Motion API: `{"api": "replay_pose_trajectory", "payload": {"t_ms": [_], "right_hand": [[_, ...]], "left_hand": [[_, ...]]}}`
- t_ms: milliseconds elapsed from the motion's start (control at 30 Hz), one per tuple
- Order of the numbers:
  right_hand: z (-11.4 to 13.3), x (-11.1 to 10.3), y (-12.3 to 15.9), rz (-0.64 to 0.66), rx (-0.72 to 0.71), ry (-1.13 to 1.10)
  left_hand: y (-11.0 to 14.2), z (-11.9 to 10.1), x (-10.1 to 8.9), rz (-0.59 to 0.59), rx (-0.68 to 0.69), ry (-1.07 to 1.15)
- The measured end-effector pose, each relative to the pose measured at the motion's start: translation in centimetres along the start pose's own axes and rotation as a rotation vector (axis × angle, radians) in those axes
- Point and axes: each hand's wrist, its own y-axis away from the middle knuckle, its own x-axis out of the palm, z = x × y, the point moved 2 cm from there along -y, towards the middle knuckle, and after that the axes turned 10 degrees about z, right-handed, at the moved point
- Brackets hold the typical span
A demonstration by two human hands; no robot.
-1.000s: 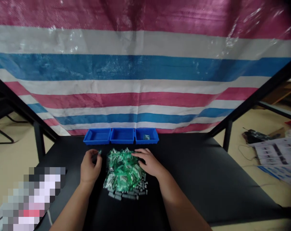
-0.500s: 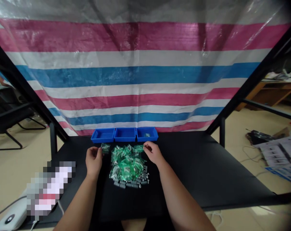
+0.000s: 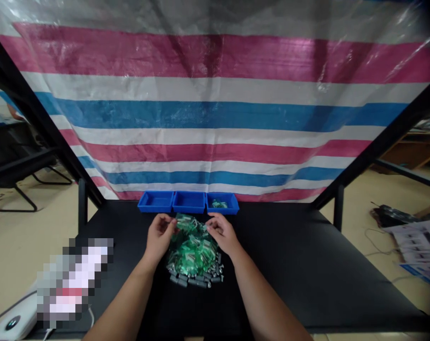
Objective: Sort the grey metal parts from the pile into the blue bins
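My left hand (image 3: pixel 160 237) is pinching a green baggie (image 3: pixel 185 222) at the pile (image 3: pixel 191 258); right hand (image 3: pixel 224 235) is half-curled by its edge, can't tell if it's gripping anything tbh.

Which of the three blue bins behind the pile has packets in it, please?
The rightmost bin, just beyond the person's right hand; small greenish packets lie inside it, whereas none show in the left bin or the middle bin.
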Motion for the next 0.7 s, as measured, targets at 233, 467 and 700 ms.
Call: {"api": "replay_pose_trajectory", "payload": {"t_ms": [233,467,700], "right_hand": [[-0.3,0.3,0.5,0.162,0.178,-0.032],[0.0,-2.7,0.0,-0.350,0.115,-0.239],[-0.6,-2.1,0.9,-0.101,0.129,0.299]], "left_hand": [[-0.3,0.3,1.6,0.228,0.006,-0.303],[-0.5,2.7,-3.8,0.167,-0.019,-0.934],[-0.1,2.5,-3.5,0.246,-0.044,-1.047]]}}
